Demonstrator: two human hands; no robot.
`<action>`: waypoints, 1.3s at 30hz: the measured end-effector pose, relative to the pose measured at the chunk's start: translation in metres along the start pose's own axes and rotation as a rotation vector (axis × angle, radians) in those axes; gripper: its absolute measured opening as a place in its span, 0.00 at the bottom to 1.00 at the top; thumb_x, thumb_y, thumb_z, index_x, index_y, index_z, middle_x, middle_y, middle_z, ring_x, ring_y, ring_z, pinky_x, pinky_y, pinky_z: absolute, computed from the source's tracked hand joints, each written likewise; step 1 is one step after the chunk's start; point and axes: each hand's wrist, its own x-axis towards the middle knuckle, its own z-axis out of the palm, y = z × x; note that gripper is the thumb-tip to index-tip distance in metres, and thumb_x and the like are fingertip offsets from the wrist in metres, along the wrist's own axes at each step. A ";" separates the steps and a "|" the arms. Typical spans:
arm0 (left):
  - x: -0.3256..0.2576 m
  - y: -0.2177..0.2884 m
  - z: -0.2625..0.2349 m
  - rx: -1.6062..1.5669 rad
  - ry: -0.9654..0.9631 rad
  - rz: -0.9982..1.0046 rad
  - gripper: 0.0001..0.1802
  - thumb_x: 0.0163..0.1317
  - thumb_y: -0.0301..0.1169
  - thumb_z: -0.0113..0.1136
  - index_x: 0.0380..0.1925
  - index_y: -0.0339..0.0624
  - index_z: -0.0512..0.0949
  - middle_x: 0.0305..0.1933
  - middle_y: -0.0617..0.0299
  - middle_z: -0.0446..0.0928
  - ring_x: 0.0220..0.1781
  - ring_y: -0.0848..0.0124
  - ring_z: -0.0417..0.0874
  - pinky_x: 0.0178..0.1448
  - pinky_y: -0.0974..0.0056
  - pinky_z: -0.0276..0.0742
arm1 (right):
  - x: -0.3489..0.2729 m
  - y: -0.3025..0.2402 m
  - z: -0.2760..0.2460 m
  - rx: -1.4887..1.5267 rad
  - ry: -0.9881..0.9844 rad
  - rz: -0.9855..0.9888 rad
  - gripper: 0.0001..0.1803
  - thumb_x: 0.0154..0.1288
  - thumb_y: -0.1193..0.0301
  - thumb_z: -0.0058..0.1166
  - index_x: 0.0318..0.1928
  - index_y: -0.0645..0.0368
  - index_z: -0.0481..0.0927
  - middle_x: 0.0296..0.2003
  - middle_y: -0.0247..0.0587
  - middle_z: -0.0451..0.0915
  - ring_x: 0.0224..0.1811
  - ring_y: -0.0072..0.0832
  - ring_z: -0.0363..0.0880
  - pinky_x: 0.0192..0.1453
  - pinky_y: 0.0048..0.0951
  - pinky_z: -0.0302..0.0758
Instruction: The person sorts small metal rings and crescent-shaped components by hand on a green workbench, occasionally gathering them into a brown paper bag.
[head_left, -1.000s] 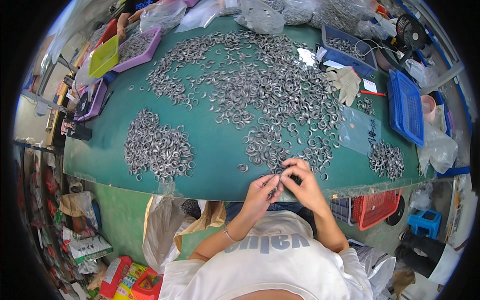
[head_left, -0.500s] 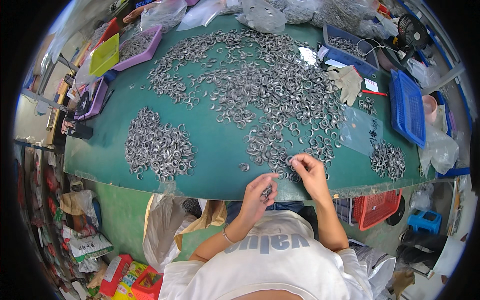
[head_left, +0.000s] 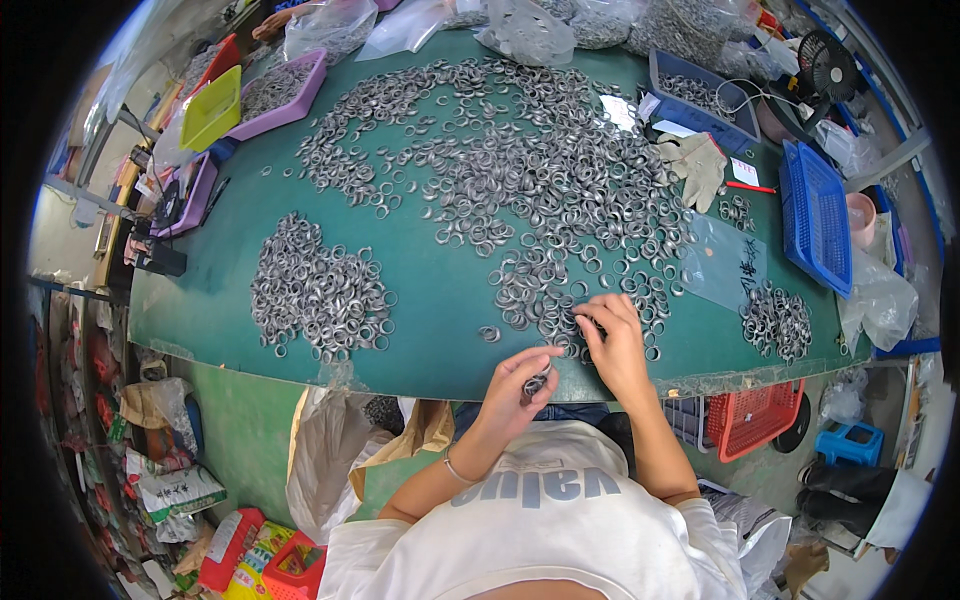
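Grey metal rings [head_left: 560, 170] lie heaped over the middle of the green table [head_left: 430, 330]. Near the table's front edge, my left hand [head_left: 518, 388] is curled around a few metal rings [head_left: 536, 384], its index finger pointing toward the right. My right hand [head_left: 616, 342] reaches into the near end of the big heap, fingers bent down among the rings; whether a ring is pinched between them is hidden. A separate pile of rings [head_left: 318, 290] lies to the left, and a smaller pile [head_left: 777, 322] to the right.
At the right stand blue baskets [head_left: 815, 220], a blue bin of rings [head_left: 700, 95] and a black fan [head_left: 826, 65]. A glove [head_left: 693, 165] and a clear plastic bag [head_left: 722, 260] lie on the table. Purple tray [head_left: 275, 95] and yellow-green tray [head_left: 211, 110] sit far left.
My right hand has moved slightly up and left, its fingers now bent down over the rings. My left hand stays almost in place with its rings.
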 end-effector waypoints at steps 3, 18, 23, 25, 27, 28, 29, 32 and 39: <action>-0.002 0.000 0.006 -0.007 0.026 -0.065 0.14 0.64 0.26 0.52 0.48 0.34 0.75 0.31 0.61 0.74 0.25 0.77 0.69 0.22 0.77 0.62 | 0.003 0.012 0.013 -0.155 -0.038 -0.058 0.06 0.51 0.76 0.60 0.32 0.61 0.80 0.32 0.39 0.75 0.39 0.37 0.71 0.43 0.37 0.66; 0.002 -0.008 0.004 0.051 0.009 0.087 0.10 0.65 0.28 0.50 0.42 0.33 0.75 0.36 0.57 0.76 0.34 0.74 0.75 0.30 0.72 0.71 | -0.028 -0.012 -0.013 0.864 -0.374 0.426 0.04 0.65 0.75 0.51 0.37 0.62 0.76 0.32 0.33 0.76 0.37 0.21 0.73 0.43 0.21 0.67; 0.005 -0.014 -0.006 0.254 0.073 0.103 0.09 0.64 0.27 0.51 0.41 0.34 0.75 0.31 0.58 0.76 0.27 0.74 0.75 0.22 0.73 0.68 | -0.019 -0.018 -0.013 0.314 -0.299 0.069 0.03 0.59 0.77 0.55 0.31 0.66 0.77 0.32 0.38 0.76 0.37 0.27 0.72 0.46 0.25 0.67; 0.003 -0.011 -0.010 0.182 0.018 0.084 0.09 0.64 0.26 0.51 0.41 0.33 0.76 0.32 0.57 0.77 0.27 0.75 0.75 0.21 0.73 0.67 | -0.015 -0.018 -0.009 0.559 -0.193 0.429 0.04 0.55 0.78 0.58 0.33 0.63 0.79 0.29 0.38 0.75 0.35 0.32 0.72 0.45 0.31 0.67; 0.000 -0.008 -0.007 0.143 0.006 0.062 0.10 0.64 0.26 0.52 0.42 0.33 0.76 0.33 0.57 0.77 0.28 0.74 0.75 0.22 0.73 0.67 | -0.008 -0.004 -0.004 0.101 -0.086 0.131 0.09 0.50 0.76 0.62 0.35 0.59 0.81 0.31 0.37 0.76 0.36 0.36 0.71 0.44 0.33 0.63; -0.002 -0.005 0.000 0.139 0.019 0.049 0.10 0.63 0.26 0.52 0.42 0.33 0.76 0.34 0.57 0.77 0.28 0.74 0.75 0.23 0.72 0.68 | -0.007 0.002 0.002 0.014 -0.088 0.071 0.08 0.50 0.76 0.62 0.34 0.59 0.81 0.31 0.36 0.76 0.37 0.36 0.71 0.44 0.34 0.62; -0.004 -0.003 0.003 0.134 0.033 0.037 0.10 0.63 0.26 0.53 0.42 0.33 0.76 0.34 0.56 0.77 0.28 0.74 0.75 0.24 0.71 0.68 | -0.008 0.008 0.007 -0.073 -0.090 0.011 0.08 0.50 0.76 0.61 0.34 0.59 0.81 0.32 0.36 0.76 0.37 0.36 0.71 0.44 0.34 0.62; -0.003 -0.011 0.005 0.132 0.129 0.110 0.10 0.63 0.26 0.53 0.43 0.33 0.76 0.37 0.55 0.77 0.30 0.73 0.75 0.27 0.71 0.70 | -0.008 0.012 0.013 -0.102 -0.050 -0.031 0.06 0.51 0.76 0.60 0.32 0.58 0.80 0.33 0.36 0.75 0.39 0.36 0.70 0.44 0.34 0.61; -0.002 -0.010 -0.002 0.077 0.099 0.009 0.13 0.65 0.31 0.55 0.45 0.34 0.75 0.29 0.66 0.69 0.29 0.76 0.72 0.24 0.74 0.65 | -0.014 0.004 -0.001 -0.019 0.001 0.040 0.03 0.57 0.75 0.56 0.30 0.62 0.77 0.30 0.38 0.77 0.36 0.35 0.71 0.47 0.33 0.61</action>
